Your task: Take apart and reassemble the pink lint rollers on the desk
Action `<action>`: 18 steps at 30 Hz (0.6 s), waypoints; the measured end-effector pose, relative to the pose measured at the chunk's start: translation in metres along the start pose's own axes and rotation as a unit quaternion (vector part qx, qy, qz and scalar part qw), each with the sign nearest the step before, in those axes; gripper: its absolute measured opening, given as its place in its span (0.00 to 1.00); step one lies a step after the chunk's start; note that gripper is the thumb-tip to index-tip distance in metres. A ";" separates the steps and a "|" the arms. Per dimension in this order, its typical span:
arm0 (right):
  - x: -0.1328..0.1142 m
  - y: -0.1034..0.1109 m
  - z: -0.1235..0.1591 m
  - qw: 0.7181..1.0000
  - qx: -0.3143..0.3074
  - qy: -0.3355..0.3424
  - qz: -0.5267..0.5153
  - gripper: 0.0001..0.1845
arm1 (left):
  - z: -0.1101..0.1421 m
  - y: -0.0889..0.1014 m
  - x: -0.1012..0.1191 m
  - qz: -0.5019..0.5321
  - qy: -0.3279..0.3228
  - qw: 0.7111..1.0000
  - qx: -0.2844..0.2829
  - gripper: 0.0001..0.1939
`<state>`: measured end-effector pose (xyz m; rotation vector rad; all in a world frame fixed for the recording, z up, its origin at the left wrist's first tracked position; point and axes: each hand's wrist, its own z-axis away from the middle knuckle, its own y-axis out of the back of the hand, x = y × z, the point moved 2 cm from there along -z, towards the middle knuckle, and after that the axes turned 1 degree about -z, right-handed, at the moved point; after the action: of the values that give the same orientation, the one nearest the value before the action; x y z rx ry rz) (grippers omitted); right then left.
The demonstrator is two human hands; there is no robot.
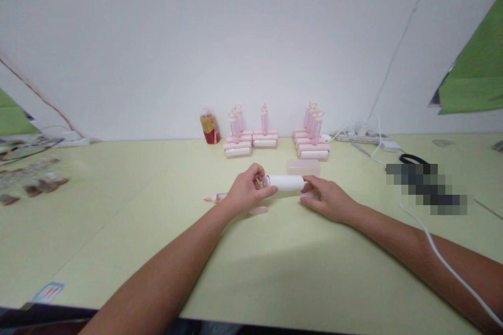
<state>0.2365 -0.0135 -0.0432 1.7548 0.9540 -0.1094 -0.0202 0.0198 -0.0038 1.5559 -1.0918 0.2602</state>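
A white lint roller roll (288, 183) lies level between my hands, above the table. My left hand (248, 189) is closed round its left end, where a clear pinkish piece shows. At the right end, fingertips of my right hand (326, 198) touch the roll; a pale pink piece (307, 195) sits by the thumb, and I cannot tell whether it is gripped. Behind the roll lies a translucent pink cover (303, 167). A pink handle (215, 198) pokes out left of my left hand, and a flat pink oval piece (258, 210) lies below it.
Several pink lint rollers (313, 152) with upright handles stand in groups along the wall. A yellow and red bottle (210, 126) is beside them. At right are a power strip (359, 137), a white cable (428, 235) crossing my right arm, and a blurred-out dark item (426, 188).
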 end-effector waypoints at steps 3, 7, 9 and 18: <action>-0.002 0.004 -0.001 0.996 0.057 -0.011 -0.066 0.18 | 0.000 -0.005 0.006 0.033 -0.001 0.999 0.010 0.20; 0.004 0.003 -0.004 0.956 0.132 -0.079 -0.251 0.12 | 0.002 -0.014 0.015 0.035 0.001 0.999 0.026 0.25; 0.007 -0.001 -0.006 0.920 0.143 -0.116 -0.345 0.13 | 0.003 -0.018 0.019 0.013 0.003 1.000 0.022 0.26; 0.027 0.020 -0.013 0.865 0.278 -0.076 -0.410 0.13 | 0.009 -0.025 0.031 -0.111 -0.052 0.992 -0.024 0.13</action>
<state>0.2636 0.0100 -0.0362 1.6710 1.6026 -1.1543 0.0119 -0.0054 -0.0021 1.6461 -0.9864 0.0008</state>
